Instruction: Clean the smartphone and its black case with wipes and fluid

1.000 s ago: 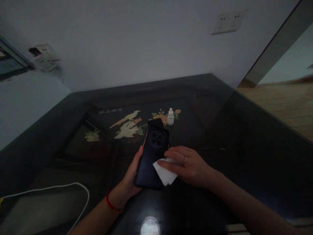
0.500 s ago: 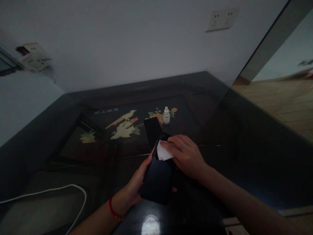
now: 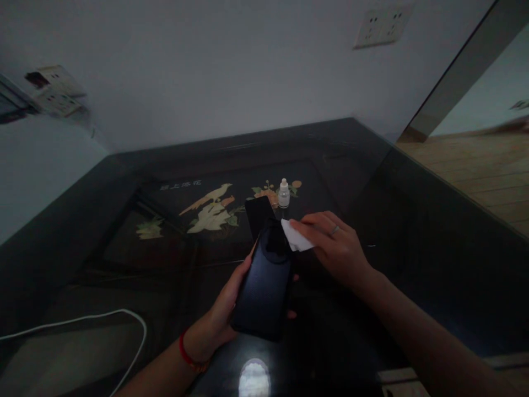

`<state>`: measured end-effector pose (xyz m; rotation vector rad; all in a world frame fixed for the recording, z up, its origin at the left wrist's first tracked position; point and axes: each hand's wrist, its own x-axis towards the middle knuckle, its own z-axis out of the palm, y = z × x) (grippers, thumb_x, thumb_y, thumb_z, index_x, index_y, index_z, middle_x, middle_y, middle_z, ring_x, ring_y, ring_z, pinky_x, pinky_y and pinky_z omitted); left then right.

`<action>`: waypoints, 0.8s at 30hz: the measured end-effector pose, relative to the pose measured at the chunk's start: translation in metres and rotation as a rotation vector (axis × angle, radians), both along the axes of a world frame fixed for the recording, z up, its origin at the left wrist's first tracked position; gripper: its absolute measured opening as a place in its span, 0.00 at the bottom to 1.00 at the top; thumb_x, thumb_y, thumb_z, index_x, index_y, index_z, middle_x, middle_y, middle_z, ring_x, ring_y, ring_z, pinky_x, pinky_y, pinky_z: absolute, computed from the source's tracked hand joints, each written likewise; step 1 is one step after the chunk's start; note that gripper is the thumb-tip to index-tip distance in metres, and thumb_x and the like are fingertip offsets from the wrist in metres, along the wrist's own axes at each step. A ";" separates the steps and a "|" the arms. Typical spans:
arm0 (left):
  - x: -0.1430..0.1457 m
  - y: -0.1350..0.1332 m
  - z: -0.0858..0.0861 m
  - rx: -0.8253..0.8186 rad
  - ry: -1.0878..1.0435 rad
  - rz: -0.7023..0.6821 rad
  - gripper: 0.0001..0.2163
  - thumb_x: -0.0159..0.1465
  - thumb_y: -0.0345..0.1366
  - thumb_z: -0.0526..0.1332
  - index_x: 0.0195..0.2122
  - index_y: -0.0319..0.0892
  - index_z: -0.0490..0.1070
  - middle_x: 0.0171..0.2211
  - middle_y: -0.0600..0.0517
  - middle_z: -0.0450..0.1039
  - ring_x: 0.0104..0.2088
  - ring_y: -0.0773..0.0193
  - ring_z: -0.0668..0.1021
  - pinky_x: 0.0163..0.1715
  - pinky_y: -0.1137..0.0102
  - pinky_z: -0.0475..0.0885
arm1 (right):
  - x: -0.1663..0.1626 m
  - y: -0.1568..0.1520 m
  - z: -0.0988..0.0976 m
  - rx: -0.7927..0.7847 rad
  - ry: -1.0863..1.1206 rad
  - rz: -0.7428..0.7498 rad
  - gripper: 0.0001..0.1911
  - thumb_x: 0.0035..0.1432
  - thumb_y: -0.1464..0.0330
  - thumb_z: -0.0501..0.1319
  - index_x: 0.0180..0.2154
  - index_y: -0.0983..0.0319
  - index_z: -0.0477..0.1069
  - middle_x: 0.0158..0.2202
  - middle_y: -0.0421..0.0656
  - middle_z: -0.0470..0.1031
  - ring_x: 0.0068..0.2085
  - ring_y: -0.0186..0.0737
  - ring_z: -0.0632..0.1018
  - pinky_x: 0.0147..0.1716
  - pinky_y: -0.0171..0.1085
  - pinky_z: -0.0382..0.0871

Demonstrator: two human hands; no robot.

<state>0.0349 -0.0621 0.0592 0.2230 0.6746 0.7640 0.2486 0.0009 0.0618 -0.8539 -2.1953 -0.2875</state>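
Note:
My left hand (image 3: 225, 309) grips a dark phone (image 3: 264, 281) from below and at its edges, holding it tilted above a dark glossy table (image 3: 413, 231). My right hand (image 3: 336, 248) pinches a small white wipe (image 3: 295, 238) just off the phone's upper right corner. A red band circles my left wrist and a ring sits on a right finger. A second black flat object (image 3: 257, 212) lies on the table just behind the phone. A small clear dropper bottle (image 3: 284, 194) with a white cap stands beyond it.
The tabletop bears an inlaid bird and flower picture (image 3: 210, 209). A white cable (image 3: 103, 320) loops at the near left. Wall sockets (image 3: 382, 25) are set in the wall behind, others at the left (image 3: 53, 91). Wooden floor (image 3: 475, 171) lies to the right.
The phone was turned over from camera side up to its plain dark face. My right hand slid the wipe from the phone's lower part up and off its upper right corner.

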 end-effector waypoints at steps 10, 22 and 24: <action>0.003 -0.005 -0.005 -0.039 0.015 -0.101 0.27 0.65 0.51 0.49 0.60 0.37 0.60 0.46 0.37 0.76 0.45 0.51 0.78 0.43 0.51 0.72 | -0.010 -0.006 -0.006 0.092 -0.125 0.029 0.13 0.63 0.76 0.53 0.44 0.65 0.74 0.44 0.50 0.75 0.46 0.43 0.72 0.46 0.43 0.69; 0.009 -0.008 -0.003 0.276 0.263 0.160 0.37 0.60 0.50 0.59 0.66 0.62 0.37 0.63 0.46 0.59 0.50 0.46 0.73 0.43 0.51 0.73 | -0.014 -0.017 0.004 -0.356 0.222 0.149 0.20 0.55 0.80 0.51 0.46 0.62 0.73 0.37 0.45 0.70 0.39 0.40 0.71 0.36 0.39 0.68; 0.009 -0.010 -0.003 0.228 0.200 0.104 0.40 0.58 0.52 0.60 0.66 0.60 0.36 0.60 0.44 0.62 0.48 0.45 0.75 0.43 0.49 0.73 | -0.014 -0.018 0.003 -0.308 0.316 0.054 0.21 0.55 0.81 0.51 0.47 0.61 0.72 0.38 0.45 0.69 0.40 0.40 0.71 0.37 0.40 0.68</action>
